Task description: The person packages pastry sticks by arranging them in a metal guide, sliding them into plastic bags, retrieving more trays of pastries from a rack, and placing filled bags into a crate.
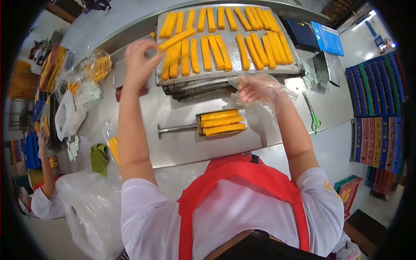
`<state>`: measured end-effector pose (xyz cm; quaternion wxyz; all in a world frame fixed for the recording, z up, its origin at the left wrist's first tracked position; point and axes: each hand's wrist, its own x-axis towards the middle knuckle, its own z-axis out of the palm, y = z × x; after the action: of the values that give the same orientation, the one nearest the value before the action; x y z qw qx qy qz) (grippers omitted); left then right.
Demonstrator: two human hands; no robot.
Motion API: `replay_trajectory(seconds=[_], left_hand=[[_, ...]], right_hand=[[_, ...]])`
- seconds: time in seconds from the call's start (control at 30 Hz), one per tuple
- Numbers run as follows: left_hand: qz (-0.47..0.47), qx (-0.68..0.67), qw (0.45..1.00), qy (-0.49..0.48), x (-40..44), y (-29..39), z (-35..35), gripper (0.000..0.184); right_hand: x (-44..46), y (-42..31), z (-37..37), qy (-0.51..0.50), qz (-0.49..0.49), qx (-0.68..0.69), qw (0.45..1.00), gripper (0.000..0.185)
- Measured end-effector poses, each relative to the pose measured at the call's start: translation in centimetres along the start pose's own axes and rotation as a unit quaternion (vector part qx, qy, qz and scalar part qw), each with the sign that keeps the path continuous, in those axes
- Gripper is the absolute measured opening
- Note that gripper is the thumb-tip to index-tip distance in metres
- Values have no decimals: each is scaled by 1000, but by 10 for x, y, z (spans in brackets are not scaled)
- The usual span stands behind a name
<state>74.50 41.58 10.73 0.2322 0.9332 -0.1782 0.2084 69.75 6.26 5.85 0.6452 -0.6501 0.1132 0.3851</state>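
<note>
My left hand [141,58] pinches one end of a long yellow stick of food [177,39], held at a slant over the left part of a metal baking tray [294,69]. Two rows of similar sticks [216,53] lie on that tray. By its front edge is my right hand [253,89], in a loose clear plastic glove, fingers curled in; what they hold, if anything, is hidden. Below it, a small rectangular metal box [200,125] with a bar handle [175,128] to its left has yellow sticks [222,122] lying inside, side by side.
Green-handled scissors [315,121] lie on the steel table [186,151] at right. Clear bags [93,71], a white plastic container [65,115] and a green cloth [99,159] are left. Another person's arm [45,160] shows far left. Stacked crates [377,86] stand right.
</note>
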Motion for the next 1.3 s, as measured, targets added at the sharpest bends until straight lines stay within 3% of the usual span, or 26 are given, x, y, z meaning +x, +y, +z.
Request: replay_trajectory(seconds=[0.03,0.1,0.17,0.2,0.23,0.27,0.3,0.33,0.37,0.4,0.43,0.5,0.53,0.57,0.63,0.67,0.83,0.9,0.93,1.0,1.03,1.1,1.13,1.2,1.3], left_hand=[[13,8,999,39,8,5,24,31],[11,11,998,63,4,20,44,34],[46,61,988,132,0,40,38,30],[39,45,992,115,-13,34,32,29],[38,28,993,105,-27,26,20,28],[-32,-50,992,108,-47,27,15,21],[-87,-109,982,124,-71,31,16,23],[-140,-169,965,145,-96,34,16,29],[-121,-70,984,114,-120,38,12,38],[-190,-90,972,101,-144,46,15,41],[-233,-100,964,82,-165,51,19,39],[-275,-104,954,64,-195,58,31,38],[-308,-147,937,74,-205,62,40,35],[-339,-188,918,87,-209,67,45,32],[-365,-210,902,95,-208,79,54,29],[-390,-239,885,89,-206,87,56,27],[-299,-151,937,100,-178,128,53,24],[-293,-152,936,125,-173,136,49,24],[-269,-170,936,149,-180,130,53,24],[-280,-145,937,154,-197,126,56,24],[-292,-130,936,146,-205,126,54,23],[-308,-75,940,129,-219,129,44,23],[-330,-82,931,135,-228,127,43,23],[-362,-88,919,130,-246,128,39,23],[-400,-73,904,130,-249,132,37,24]], right_hand=[[-8,-2,2,-2,10,-2,1000,25],[-22,2,-3,39,-79,-121,989,24],[-42,14,-14,83,-159,-152,972,23],[-58,22,-15,180,-147,-179,956,26],[-62,33,-36,193,-147,-179,954,26],[-63,54,-68,250,-135,-395,874,22],[-69,70,-99,296,-110,-589,744,24],[-85,83,-117,315,-106,-585,740,24],[-104,99,-130,454,-87,-531,710,29],[-121,111,-141,579,-66,-466,666,36],[-132,117,-154,584,-62,-463,664,36],[-143,126,-170,484,100,-493,716,48],[-147,124,-157,527,4,-497,690,50],[-140,118,-161,525,-9,-496,691,50],[-125,107,-168,494,-191,-193,826,41],[-135,71,-127,453,-333,17,827,29],[-113,-23,-58,393,-676,-10,623,11],[-87,-30,-47,442,-724,-228,478,30],[-71,-32,-40,423,-743,-230,465,38],[-22,-2,-40,407,-699,-266,525,53],[1,13,-50,396,-706,-260,527,53],[35,27,-70,470,-545,-338,607,57],[40,21,-77,460,-547,-338,613,57],[36,9,-85,406,-631,-334,571,61],[14,-6,-85,386,-617,-298,618,56]])
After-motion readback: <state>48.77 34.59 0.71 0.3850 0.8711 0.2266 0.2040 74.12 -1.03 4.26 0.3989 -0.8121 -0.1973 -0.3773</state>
